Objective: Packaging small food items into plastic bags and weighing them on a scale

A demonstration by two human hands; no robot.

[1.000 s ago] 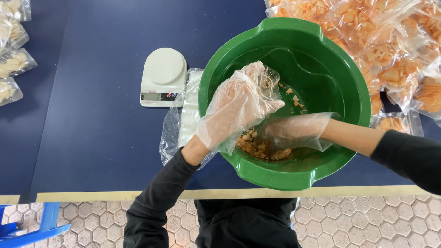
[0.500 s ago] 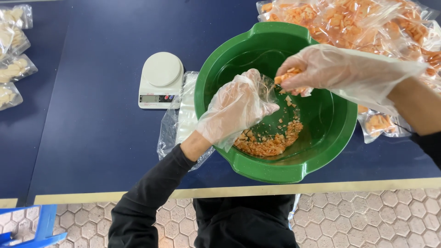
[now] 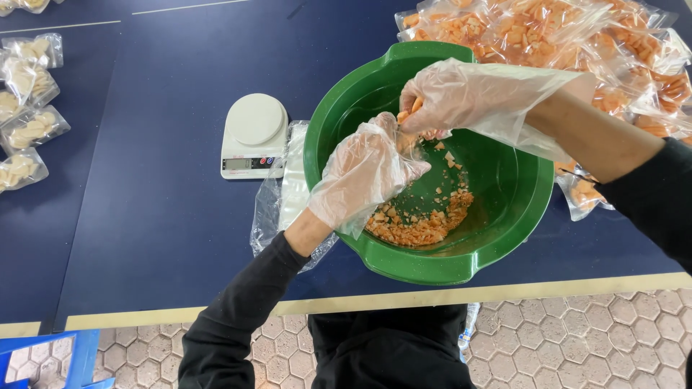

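A green plastic basin [image 3: 504, 209] stands on the dark blue table, with a heap of orange chip crumbs [image 3: 425, 220] at its near side. My left hand [image 3: 364, 173], in a clear disposable glove, is over the basin's left rim and holds a small clear bag [image 3: 404, 140] open at its top. My right hand [image 3: 461, 97], also gloved, is above the basin and grips a pinch of orange chip pieces [image 3: 412, 108] right at the bag's mouth. The two hands touch there.
A white kitchen scale [image 3: 252, 135] sits left of the basin. A stack of empty clear bags [image 3: 285, 187] lies between them. Filled bags of orange chips [image 3: 577, 36] pile at the back right; bags of pale chips [image 3: 29, 122] lie far left. The table's front edge is close.
My right hand rose out of the crumb heap with a pinch of pieces and came left to the bag held by my left hand. The left hand stayed put.
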